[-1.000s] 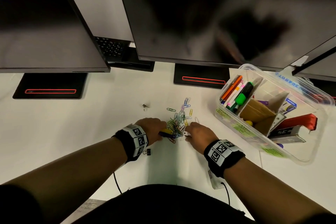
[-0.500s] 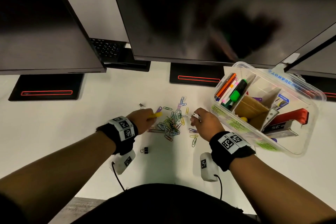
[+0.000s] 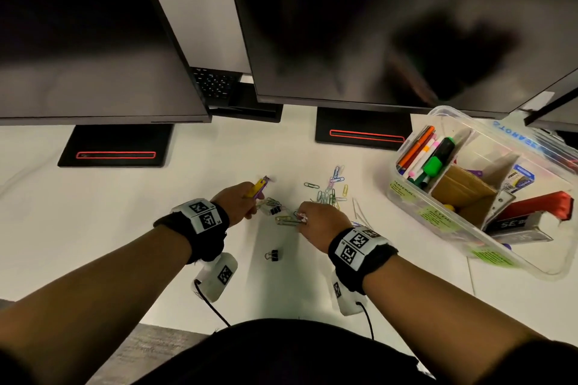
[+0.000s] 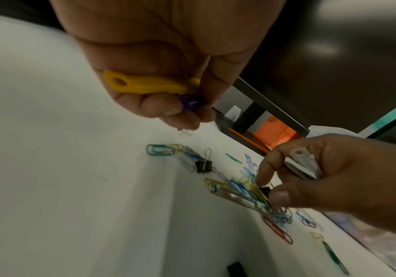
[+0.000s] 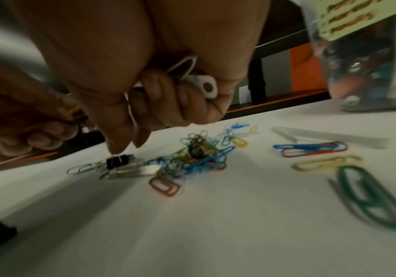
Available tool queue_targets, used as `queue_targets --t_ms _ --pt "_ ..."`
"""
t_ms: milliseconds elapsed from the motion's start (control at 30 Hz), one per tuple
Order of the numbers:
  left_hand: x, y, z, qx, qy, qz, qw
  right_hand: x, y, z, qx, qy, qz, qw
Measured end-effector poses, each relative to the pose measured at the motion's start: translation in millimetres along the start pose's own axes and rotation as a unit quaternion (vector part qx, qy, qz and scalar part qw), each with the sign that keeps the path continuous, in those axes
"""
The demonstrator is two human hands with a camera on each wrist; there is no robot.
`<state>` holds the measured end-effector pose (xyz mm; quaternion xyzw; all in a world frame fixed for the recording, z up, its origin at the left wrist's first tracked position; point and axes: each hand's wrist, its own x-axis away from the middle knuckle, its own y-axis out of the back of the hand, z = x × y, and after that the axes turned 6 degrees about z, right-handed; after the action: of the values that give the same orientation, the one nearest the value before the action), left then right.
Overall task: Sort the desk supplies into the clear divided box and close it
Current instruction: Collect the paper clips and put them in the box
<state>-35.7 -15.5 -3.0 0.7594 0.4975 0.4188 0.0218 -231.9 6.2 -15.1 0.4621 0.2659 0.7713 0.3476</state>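
My left hand [image 3: 252, 197] is off the desk and grips a yellow plastic clip [image 4: 149, 85] and a purple one [image 4: 188, 102]. My right hand [image 3: 301, 219] has its fingers curled round white plastic clips [image 5: 206, 86]. Its thumb and forefinger pinch the wire handle of a black binder clip [image 5: 119, 161] in the pile of coloured paper clips [image 3: 330, 195]. A second black binder clip [image 4: 203, 165] lies between the hands. The clear divided box [image 3: 406, 197] stands open at the right, holding pens, a cardboard piece and a red stapler.
A lone black binder clip [image 3: 273, 256] lies nearer me. A clear thin strip [image 5: 329, 137] lies beside the box. Dark monitors [image 3: 375, 25] overhang the back of the white desk [image 3: 93, 212], with their black bases behind the pile.
The hands drew apart, spreading the pile. My left hand has lifted with the yellow clip. My right hand has come back left onto the pile, to a binder clip.
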Motion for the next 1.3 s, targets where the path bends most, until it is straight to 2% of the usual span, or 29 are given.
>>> queue_targets --t_ms 200,400,533,733,800,867,933,1033,1067,1100,1200,1300 --pt "8.9 14.4 21.6 -0.019 0.029 -0.003 0.999 -12.5 -8.2 7.7 0.07 0.015 0.022 0.997" --pt "13.6 24.0 30.5 -0.055 0.047 0.007 0.997 -15.8 -8.0 10.2 0.083 0.007 0.028 0.996" --pt "13.5 25.0 14.7 -0.074 0.045 0.022 0.996 -6.1 2.1 9.9 -0.008 -0.007 -0.041 0.999" --pt "12.7 12.4 -60.6 -0.129 -0.048 0.058 0.989 23.4 59.0 3.9 -0.16 -0.036 -0.116 0.98" --pt "12.6 4.0 -97.5 -0.124 -0.086 0.067 0.986 37.8 84.4 -6.7 -0.242 -0.032 -0.143 0.959" --pt "12.0 -6.6 -137.0 -0.106 -0.122 0.083 0.983 55.6 109.5 -22.2 -0.338 -0.036 -0.185 0.922" --pt "10.6 -19.5 -176.3 -0.086 -0.155 0.105 0.979 75.0 132.0 -43.6 -0.445 -0.062 -0.23 0.863" --pt "2.8 -42.6 -226.8 -0.036 -0.186 0.141 0.972 99.4 156.2 -83.3 -0.596 -0.112 -0.258 0.752" --pt "-1.0 -51.0 -240.6 -0.015 -0.189 0.155 0.97 103.7 160.9 -98.3 -0.619 -0.129 -0.256 0.731" --pt "-5.8 -61.6 -253.9 0.009 -0.183 0.174 0.968 107.8 164.6 -112.8 -0.626 -0.148 -0.254 0.722" --pt "-17.8 -90.4 -283.8 0.061 -0.126 0.22 0.965 110.4 169.9 -143.2 -0.613 -0.191 -0.251 0.724" --pt "-27.1 -118.3 -305.2 0.088 -0.07 0.234 0.966 104.6 174.8 -162.7 -0.605 -0.213 -0.252 0.725"
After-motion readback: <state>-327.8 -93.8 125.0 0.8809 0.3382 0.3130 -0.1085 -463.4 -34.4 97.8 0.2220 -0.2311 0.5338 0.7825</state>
